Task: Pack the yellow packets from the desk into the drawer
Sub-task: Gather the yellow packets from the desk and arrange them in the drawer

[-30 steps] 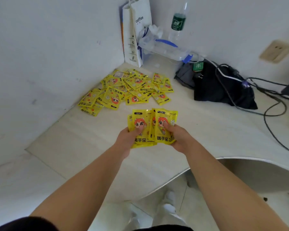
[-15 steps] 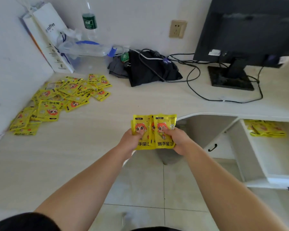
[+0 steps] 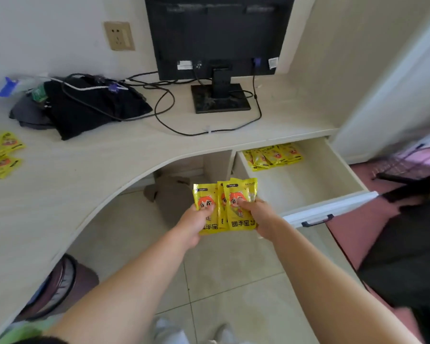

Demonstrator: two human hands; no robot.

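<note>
A fanned stack of yellow packets (image 3: 230, 192) with a red-haired cartoon face is held between both hands over the floor, just left of the open drawer. My left hand (image 3: 193, 223) grips its left edge and my right hand (image 3: 258, 214) grips its right edge, thumbs on top. The pale wooden drawer (image 3: 333, 202) stands pulled out under the desk, with a row of yellow packets (image 3: 273, 155) lying at its back. A few loose yellow packets (image 3: 3, 152) lie on the desk (image 3: 85, 170) at the far left edge of view.
A black monitor (image 3: 219, 36) on its stand sits at the back of the desk, cables trailing to a black cloth bundle (image 3: 90, 105). A wall socket (image 3: 119, 36) is above. Below are a bin (image 3: 60, 286), grey cloth (image 3: 174, 197), tiled floor, and a dark chair (image 3: 407, 244) at right.
My view has swung right, from the packet pile on the desk to the open drawer. Both hands have carried the held stack off the desk and toward the drawer.
</note>
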